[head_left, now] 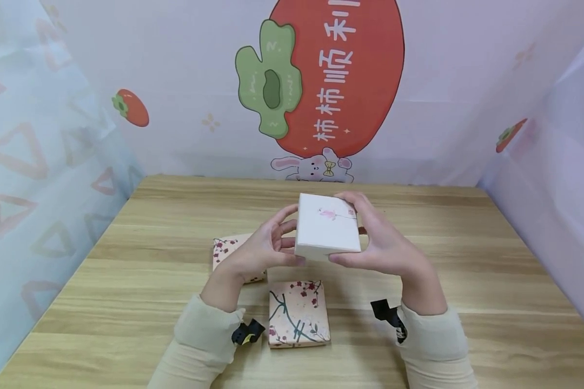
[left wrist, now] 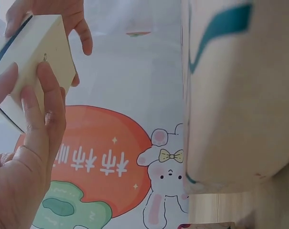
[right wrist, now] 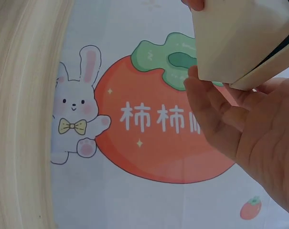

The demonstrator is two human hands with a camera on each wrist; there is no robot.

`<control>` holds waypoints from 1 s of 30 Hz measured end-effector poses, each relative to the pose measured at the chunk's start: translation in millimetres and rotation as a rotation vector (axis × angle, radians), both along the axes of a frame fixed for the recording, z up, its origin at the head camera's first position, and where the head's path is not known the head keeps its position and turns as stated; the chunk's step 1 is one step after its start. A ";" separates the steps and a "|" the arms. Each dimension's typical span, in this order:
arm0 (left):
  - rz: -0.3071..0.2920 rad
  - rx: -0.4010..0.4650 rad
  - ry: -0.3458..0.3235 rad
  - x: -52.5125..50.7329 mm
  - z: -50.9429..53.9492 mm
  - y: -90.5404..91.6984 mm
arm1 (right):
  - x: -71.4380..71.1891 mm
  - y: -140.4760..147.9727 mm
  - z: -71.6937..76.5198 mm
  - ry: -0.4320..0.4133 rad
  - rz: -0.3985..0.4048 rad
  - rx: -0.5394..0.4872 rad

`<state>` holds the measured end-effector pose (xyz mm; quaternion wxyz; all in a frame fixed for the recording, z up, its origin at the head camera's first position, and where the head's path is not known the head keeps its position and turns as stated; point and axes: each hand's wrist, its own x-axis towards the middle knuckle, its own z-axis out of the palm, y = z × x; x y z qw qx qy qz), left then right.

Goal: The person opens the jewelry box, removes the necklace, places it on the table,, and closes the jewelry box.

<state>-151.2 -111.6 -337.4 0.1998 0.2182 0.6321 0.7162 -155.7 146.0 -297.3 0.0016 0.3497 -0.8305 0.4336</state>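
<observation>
A small white box (head_left: 327,224) with a pink flower on its top is held up above the table between both hands. My left hand (head_left: 265,246) grips its left side, thumb at the near lower corner. On the right side my right hand (head_left: 382,240) holds it, thumb along the near edge and index finger at the far corner. Both wrist views show a dark line around the white box (right wrist: 240,38), between two of its parts. Its underside is pale and plain in the left wrist view.
Two boxes with plum-blossom patterns lie on the wooden table (head_left: 467,259): one box (head_left: 299,316) near the front between the forearms, another box (head_left: 224,249) behind the left wrist, partly hidden. A printed backdrop (head_left: 185,70) stands behind, with sheets at both sides.
</observation>
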 end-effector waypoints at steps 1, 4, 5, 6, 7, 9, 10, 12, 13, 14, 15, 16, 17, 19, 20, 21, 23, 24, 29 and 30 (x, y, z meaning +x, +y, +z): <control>0.000 0.007 0.003 -0.4 0.1 -0.1 | -0.6 -0.4 -0.3 -0.003 0.001 -0.016; 0.005 0.025 0.000 -1.2 -0.3 -1.3 | -1.8 1.6 -1.2 -0.007 -0.022 -0.065; 0.007 0.026 0.005 -1.4 -0.3 -1.8 | -2.0 3.4 -1.0 -0.005 -0.032 -0.080; 0.012 0.027 0.010 -1.5 -0.4 -2.2 | -2.2 5.7 -0.9 -0.005 -0.043 -0.096; 0.015 0.029 0.011 -1.5 -0.3 -2.6 | -2.3 8.3 -0.6 -0.003 -0.056 -0.107; 0.024 0.026 0.014 -1.5 -0.4 -3.1 | -2.3 15.0 -0.4 -0.006 -0.075 -0.120; 0.027 0.026 0.015 -1.7 -0.6 -3.4 | -2.1 18.7 -0.4 -0.004 -0.081 -0.119; 0.031 0.028 0.010 -1.9 -1.1 -3.6 | -1.5 26.2 -0.5 0.002 -0.084 -0.111; 0.032 0.028 0.005 -2.2 -1.5 -3.8 | -1.4 30.1 -0.3 0.008 -0.085 -0.101; 0.033 0.028 0.005 -2.4 -1.8 -3.9 | -1.5 34.2 -0.2 0.017 -0.086 -0.090; 0.036 0.027 0.005 -2.5 -1.8 -4.1 | -1.7 38.4 0.3 0.028 -0.089 -0.078; 0.039 0.026 0.007 -2.7 -2.3 -4.2 | -1.7 43.2 0.8 0.040 -0.093 -0.065; 0.041 0.027 0.006 -2.9 -2.5 -4.3 | -1.8 48.3 1.4 0.046 -0.098 -0.051; 0.047 0.032 0.009 -3.2 -2.9 -4.7 | -1.7 59.4 2.7 0.062 -0.113 -0.014; 0.050 0.036 0.010 -3.1 -2.9 -4.9 | -1.5 65.0 2.8 0.070 -0.123 0.012; 0.054 0.040 0.008 -3.3 -3.2 -5.1 | -0.7 70.7 2.4 0.072 -0.132 0.047; 0.057 0.049 0.001 -3.4 -3.4 -5.2 | 0.5 80.9 -1.9 0.080 -0.141 0.128; 0.060 0.051 0.000 -3.5 -3.6 -5.3 | 1.1 84.9 -5.3 0.081 -0.139 0.167; 0.064 0.053 0.004 -3.9 -4.6 -4.4 | 6.2 94.8 -30.9 0.055 -0.125 0.362; 0.060 0.055 0.005 -4.0 -4.9 -4.0 | 8.0 95.1 -35.7 0.034 -0.125 0.395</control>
